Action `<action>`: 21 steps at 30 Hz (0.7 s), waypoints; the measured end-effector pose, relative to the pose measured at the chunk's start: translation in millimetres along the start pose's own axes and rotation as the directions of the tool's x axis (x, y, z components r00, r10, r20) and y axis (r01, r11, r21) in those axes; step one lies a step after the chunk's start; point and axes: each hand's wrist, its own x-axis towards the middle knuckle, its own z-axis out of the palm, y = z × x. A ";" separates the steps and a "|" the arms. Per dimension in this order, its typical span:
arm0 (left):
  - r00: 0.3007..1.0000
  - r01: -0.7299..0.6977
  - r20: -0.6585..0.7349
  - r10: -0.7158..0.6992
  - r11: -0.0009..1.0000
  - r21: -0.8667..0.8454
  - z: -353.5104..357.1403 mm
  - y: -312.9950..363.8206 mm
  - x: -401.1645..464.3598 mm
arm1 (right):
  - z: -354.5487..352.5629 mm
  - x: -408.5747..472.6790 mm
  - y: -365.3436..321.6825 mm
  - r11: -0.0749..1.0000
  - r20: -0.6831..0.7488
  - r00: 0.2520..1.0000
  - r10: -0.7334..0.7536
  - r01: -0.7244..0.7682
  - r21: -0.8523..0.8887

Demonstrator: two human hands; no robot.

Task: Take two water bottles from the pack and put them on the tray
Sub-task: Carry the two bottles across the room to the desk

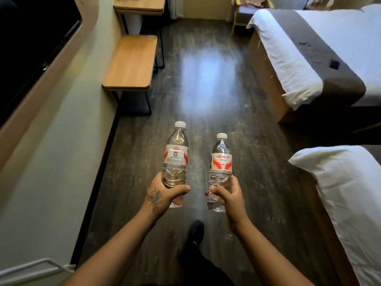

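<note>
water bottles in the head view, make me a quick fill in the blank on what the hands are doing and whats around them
1. Each of the hands holds one water ____.
2. The left hand grips the left bottle and has a ____ on its back.
3. The right bottle, held by the right hand, has a ____ cap.
4. No ____ for the bottles is in view; only a wooden bench and two beds show.

Missing words: bottle; tattoo; white; tray

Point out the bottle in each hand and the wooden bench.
clear plastic water bottle in left hand [175, 156], head view, label
clear plastic water bottle in right hand [221, 163], head view, label
light wooden bench [132, 62], head view, seat top
</note>
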 end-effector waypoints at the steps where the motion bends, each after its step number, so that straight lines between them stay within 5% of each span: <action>1: 1.000 0.010 -0.015 -0.010 1.000 0.000 4.9 12.5 22.4 | 0.5 25.0 -8.6 1.000 0.008 1.000 0.008 -0.008 -0.005; 21: 0.999 -0.034 -0.007 0.033 0.999 -0.026 13.0 224.5 439.3 | 90.4 455.0 -192.3 0.999 0.004 1.000 0.022 -0.021 -0.033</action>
